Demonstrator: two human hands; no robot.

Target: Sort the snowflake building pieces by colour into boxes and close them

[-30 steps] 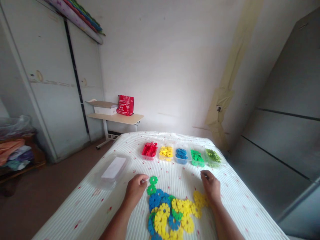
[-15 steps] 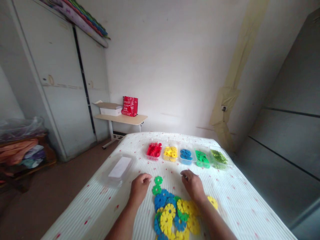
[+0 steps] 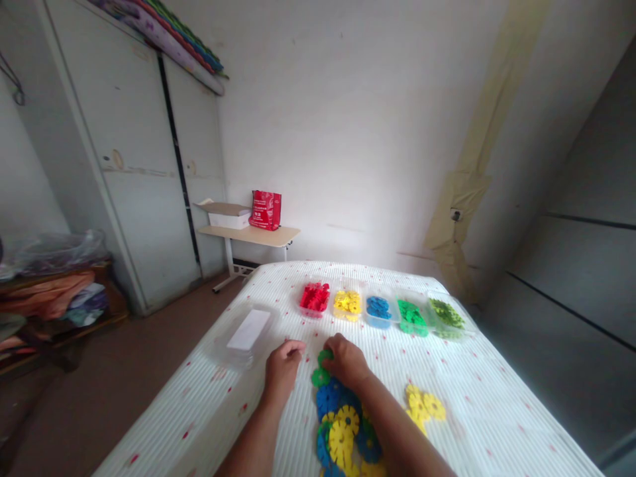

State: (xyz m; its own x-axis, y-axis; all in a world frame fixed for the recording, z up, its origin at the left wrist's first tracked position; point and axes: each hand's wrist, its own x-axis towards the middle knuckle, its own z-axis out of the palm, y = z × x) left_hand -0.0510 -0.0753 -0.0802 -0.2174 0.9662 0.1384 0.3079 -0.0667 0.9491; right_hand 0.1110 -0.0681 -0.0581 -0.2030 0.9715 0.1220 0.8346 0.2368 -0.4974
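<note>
On the table, joined plastic snowflake discs in blue and yellow (image 3: pixel 342 434) form a flat, overlapping figure, with two green snowflake discs (image 3: pixel 321 377) at its far end. My right hand (image 3: pixel 346 361) reaches over the figure, its fingers closed at the edge of the farther green disc and partly covering it. Left of the green discs, my left hand (image 3: pixel 283 364) hovers or rests with curled fingers and thumb close together; anything between them is hidden. My right forearm covers part of the figure, while its yellow discs (image 3: pixel 422 407) stick out on the right.
Along the far side stand clear tubs of red pieces (image 3: pixel 315 299), yellow pieces (image 3: pixel 347 303), blue pieces (image 3: pixel 378 309), green pieces (image 3: pixel 412 318) and light green pieces (image 3: pixel 446 315). A clear lid (image 3: pixel 233 358) with a white label lies left. A side table (image 3: pixel 278 237) carries a red bag (image 3: pixel 265 211).
My right hand has moved left onto the farther green disc, uncovering more yellow discs on the right. My left hand keeps its place beside the figure. The view has shifted slightly.
</note>
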